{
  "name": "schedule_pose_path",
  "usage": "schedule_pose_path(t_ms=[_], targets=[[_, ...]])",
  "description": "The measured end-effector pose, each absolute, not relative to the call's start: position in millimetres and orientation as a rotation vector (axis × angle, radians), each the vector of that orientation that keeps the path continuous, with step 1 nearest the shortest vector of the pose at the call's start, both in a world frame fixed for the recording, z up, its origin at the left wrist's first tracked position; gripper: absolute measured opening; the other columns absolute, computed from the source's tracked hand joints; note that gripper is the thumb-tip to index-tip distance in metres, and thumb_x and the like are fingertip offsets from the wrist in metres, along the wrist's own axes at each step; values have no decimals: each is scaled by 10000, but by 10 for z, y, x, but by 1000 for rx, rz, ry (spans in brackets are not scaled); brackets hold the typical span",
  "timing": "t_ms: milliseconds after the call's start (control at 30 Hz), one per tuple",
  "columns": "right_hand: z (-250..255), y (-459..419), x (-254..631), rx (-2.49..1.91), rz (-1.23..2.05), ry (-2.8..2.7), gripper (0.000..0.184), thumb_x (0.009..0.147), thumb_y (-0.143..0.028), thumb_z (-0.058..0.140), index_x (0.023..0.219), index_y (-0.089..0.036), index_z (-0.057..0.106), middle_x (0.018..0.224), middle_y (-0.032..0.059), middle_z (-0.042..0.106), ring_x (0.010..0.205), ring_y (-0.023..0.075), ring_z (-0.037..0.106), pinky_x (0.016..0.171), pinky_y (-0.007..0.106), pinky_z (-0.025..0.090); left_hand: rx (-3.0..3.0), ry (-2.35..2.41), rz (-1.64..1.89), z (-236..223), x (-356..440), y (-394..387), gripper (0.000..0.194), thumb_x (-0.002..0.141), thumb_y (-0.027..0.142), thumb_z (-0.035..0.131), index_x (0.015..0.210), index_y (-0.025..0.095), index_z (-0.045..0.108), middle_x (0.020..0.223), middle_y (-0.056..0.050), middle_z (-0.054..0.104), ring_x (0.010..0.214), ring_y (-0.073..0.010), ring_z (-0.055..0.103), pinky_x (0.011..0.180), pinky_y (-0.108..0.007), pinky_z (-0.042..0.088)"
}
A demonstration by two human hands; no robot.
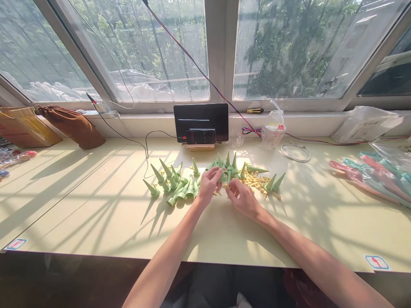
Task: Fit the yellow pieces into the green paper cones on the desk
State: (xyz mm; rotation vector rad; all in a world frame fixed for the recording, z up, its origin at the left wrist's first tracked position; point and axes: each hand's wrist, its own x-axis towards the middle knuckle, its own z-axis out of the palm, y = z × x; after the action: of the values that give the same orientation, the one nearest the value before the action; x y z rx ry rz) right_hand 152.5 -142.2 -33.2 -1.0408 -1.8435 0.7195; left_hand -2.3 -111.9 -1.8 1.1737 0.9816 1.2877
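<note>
Green plastic watering spikes (189, 188) lie and stand in a cluster left of my hands, some upright, some on their sides. My left hand (209, 183) is closed, its fingertips pinching a green spike (229, 173) that points downward in front of me. Close to that spike's lower end is my right hand (243, 197), with its thumb and fingers curled together. Whatever it holds is too small to make out. Behind and to the right of it spreads a pile of small yellow plastic pieces (257, 183), with more green spikes (278, 182) standing among them.
A black tablet (201, 112) and a phone (201, 137) stand against the sill. A bagged cup (273, 130) and a coiled cable (295, 153) are to the right. Pink and teal plastic items (369, 173) lie far right; a brown pouch (72, 126) is far left.
</note>
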Motion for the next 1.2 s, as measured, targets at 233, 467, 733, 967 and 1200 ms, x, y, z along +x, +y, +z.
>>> schedule_pose_path(t_ms=[233,467,733,967,1200], targets=[[-267,-1420,1530,-1114,643,-1654,215,928,-426,533,897,-213,527,830,53,647,661,176,653,536,283,518,1190,1043,1264,-3,7,-1130,383,757,520,726,854,155,659,895,-61,697,362,-21,410,342,-224,299],[-248,-1402,1559,-1132,657,-1528,245,938,-448,532,938,-206,569,855,57,671,771,203,669,625,312,553,1221,1078,1254,-34,23,-1146,399,753,535,726,854,161,631,871,-45,688,343,-28,433,340,-230,311],[-228,-1381,1600,-1248,588,-1450,287,904,-476,578,918,-191,609,882,67,681,654,179,628,618,323,535,1262,1087,1208,-18,64,-1193,408,751,544,721,851,164,608,837,-38,674,339,-38,437,340,-230,295],[-235,-1366,1602,-1195,641,-1402,275,900,-461,587,908,-186,605,815,56,651,782,202,634,664,318,548,1299,1050,1172,-14,87,-1210,398,771,541,710,828,169,578,704,3,612,355,-45,431,364,-225,291],[-241,-1374,1589,-1125,668,-1401,240,899,-436,593,898,-197,594,819,48,640,792,196,635,654,310,560,1325,1048,1134,-30,93,-1218,389,799,535,684,848,175,545,742,8,602,374,-42,446,383,-225,324]])
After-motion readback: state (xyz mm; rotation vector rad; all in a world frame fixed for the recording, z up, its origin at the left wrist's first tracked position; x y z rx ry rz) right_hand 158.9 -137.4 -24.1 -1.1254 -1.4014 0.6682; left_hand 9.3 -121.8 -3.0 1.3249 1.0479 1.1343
